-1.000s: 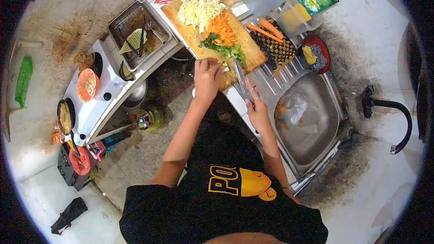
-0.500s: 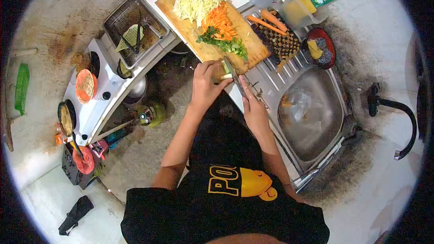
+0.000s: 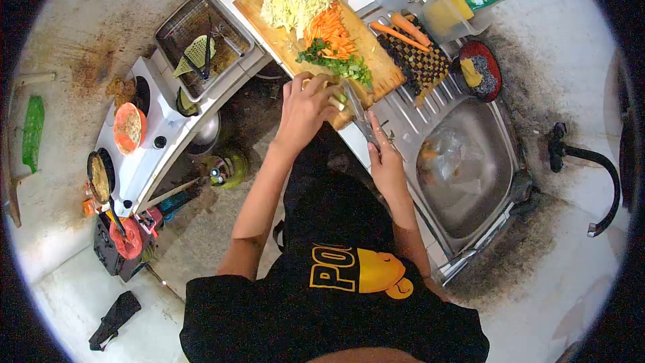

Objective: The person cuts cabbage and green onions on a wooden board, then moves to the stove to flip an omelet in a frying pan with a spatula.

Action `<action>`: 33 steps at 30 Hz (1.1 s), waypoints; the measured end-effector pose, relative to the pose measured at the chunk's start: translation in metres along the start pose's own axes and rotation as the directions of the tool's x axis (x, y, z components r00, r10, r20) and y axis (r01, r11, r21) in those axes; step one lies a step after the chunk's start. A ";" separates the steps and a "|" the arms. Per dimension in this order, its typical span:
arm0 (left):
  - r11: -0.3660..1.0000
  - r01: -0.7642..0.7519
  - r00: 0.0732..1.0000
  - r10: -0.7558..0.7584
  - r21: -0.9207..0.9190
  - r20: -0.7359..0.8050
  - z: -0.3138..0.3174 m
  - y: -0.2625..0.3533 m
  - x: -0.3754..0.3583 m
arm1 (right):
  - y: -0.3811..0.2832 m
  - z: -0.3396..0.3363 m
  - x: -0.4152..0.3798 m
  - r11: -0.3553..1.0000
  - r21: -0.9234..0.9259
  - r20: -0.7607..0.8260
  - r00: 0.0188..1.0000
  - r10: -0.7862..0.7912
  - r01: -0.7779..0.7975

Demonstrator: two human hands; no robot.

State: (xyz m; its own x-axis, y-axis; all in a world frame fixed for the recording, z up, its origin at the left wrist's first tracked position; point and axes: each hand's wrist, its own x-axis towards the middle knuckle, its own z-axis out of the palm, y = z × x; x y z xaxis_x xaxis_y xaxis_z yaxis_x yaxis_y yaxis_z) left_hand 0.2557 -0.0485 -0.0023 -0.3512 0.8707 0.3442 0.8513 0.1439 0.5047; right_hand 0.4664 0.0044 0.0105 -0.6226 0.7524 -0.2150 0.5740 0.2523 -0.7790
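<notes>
My left hand (image 3: 306,105) is at the near edge of the wooden cutting board (image 3: 381,64), its fingers curled over a pale green spring onion stalk (image 3: 338,101). In my right hand (image 3: 388,168) is a kitchen knife (image 3: 357,104), its blade pointing up the board just right of the stalk. Chopped green leaves (image 3: 349,68) lie beyond the blade. Past them are carrot strips (image 3: 329,30) and a heap of shredded cabbage (image 3: 295,3). My left fingers partly hide the stalk.
Right of the board are a steel sink (image 3: 463,218), whole carrots (image 3: 408,27) on a checkered mat (image 3: 430,67), and a red bowl (image 3: 489,60). To the left stand a wire-basket tray (image 3: 245,30) and a white stove (image 3: 151,138) with an orange bowl (image 3: 129,126) and a frying pan (image 3: 101,175).
The knife and my right hand have shifted slightly right and toward me. My left hand has moved a little up and left, its fingers still over the stalk.
</notes>
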 end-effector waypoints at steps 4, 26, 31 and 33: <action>0.999 -0.053 0.998 0.053 -0.007 0.036 0.000 -0.001 0.004 | 0.003 0.001 0.001 0.997 0.041 -0.051 0.997 -0.057 0.059; 0.973 0.159 0.966 -0.189 -0.170 -0.176 0.026 0.007 -0.030 | -0.010 0.006 -0.001 0.972 -0.230 0.024 0.998 -0.050 0.054; 0.949 0.194 0.940 -0.252 -0.247 -0.231 0.031 0.010 -0.029 | -0.024 -0.001 0.003 0.976 -0.217 0.086 0.996 0.021 -0.002; 0.950 0.187 0.935 -0.250 -0.252 -0.250 0.029 0.012 -0.028 | -0.023 0.000 0.003 0.976 -0.218 0.055 0.998 -0.005 0.017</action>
State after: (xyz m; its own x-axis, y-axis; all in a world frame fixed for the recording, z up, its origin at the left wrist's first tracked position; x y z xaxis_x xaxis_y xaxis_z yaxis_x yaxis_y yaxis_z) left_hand 0.2870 -0.0570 -0.0288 -0.6391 0.6610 0.3933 0.6445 0.1811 0.7429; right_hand 0.4513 0.0010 0.0278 -0.6542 0.7162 -0.2431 0.6653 0.3920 -0.6354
